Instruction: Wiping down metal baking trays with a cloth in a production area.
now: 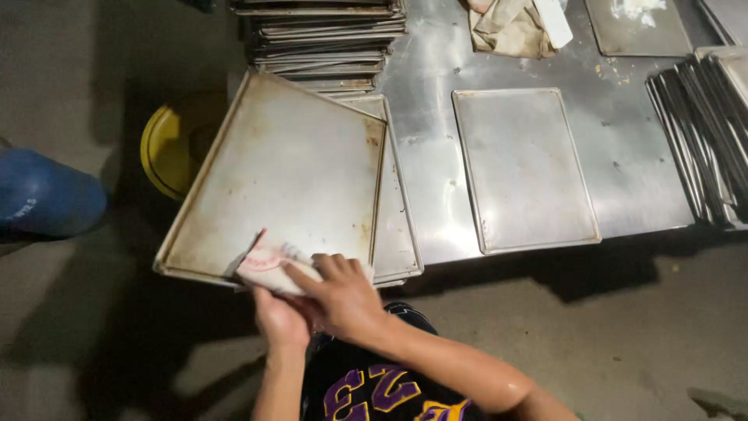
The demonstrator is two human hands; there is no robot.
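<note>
Head view: hands (315,300) on cloth (269,265), tray (280,168).

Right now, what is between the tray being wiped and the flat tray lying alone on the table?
In the head view, another tray lies under the wiped tray's right edge, then a bare strip of steel table before the lone tray.

Two hands (312,300), one cloth (269,269), two tray stacks (323,39), one yellow bucket (167,144)
</note>
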